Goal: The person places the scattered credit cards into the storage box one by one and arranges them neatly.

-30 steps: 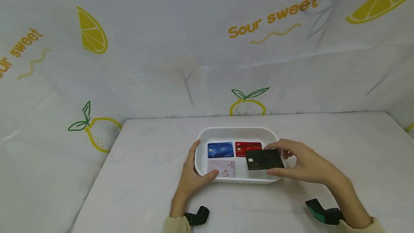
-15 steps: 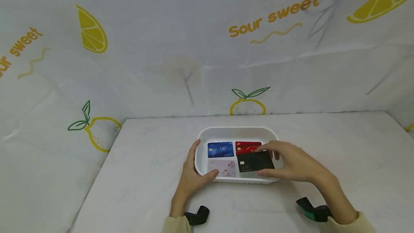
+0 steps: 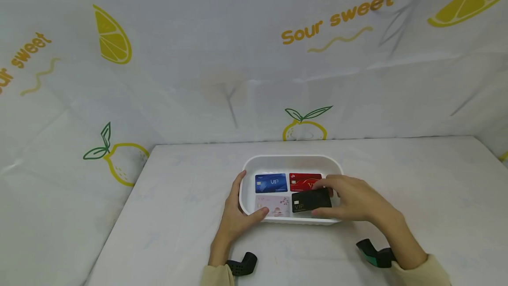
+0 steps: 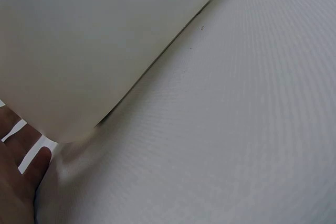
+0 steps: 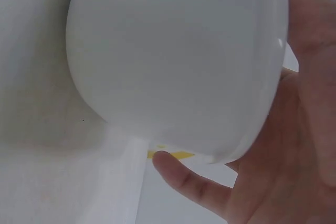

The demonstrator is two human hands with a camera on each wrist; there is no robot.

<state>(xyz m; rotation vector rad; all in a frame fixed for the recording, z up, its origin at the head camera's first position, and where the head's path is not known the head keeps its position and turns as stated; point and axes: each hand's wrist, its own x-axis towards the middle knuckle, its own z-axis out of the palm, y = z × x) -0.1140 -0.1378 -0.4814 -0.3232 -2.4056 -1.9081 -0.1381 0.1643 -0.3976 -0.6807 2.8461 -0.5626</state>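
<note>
A white tray [image 3: 291, 220] stands on the table with VIP cards in it. My left hand [image 3: 235, 215] holds the tray's left end, the thumb over the front rim and the fingers along the outer side. In the left wrist view, some fingers [image 4: 23, 140] show beside the tray's wall [image 4: 89, 51]. My right hand [image 3: 349, 200] pinches a black card [image 3: 309, 201] by its right part, over the tray's front right area. The right wrist view shows the tray's outer wall [image 5: 178, 61] and the right hand [image 5: 278, 156] beyond it; the black card is hidden there.
In the tray's back row lie a blue card [image 3: 271, 183] and a red card [image 3: 303, 182], the latter partly covered by my fingers. A pink card [image 3: 274, 206] lies front left, under the left thumb in this view. A lemon-print cloth [image 3: 190, 78] hangs behind the table.
My right hand has moved left and slightly down with the black card, from over the tray's right rim to right of the pink card. The left hand and the tray have stayed put.
</note>
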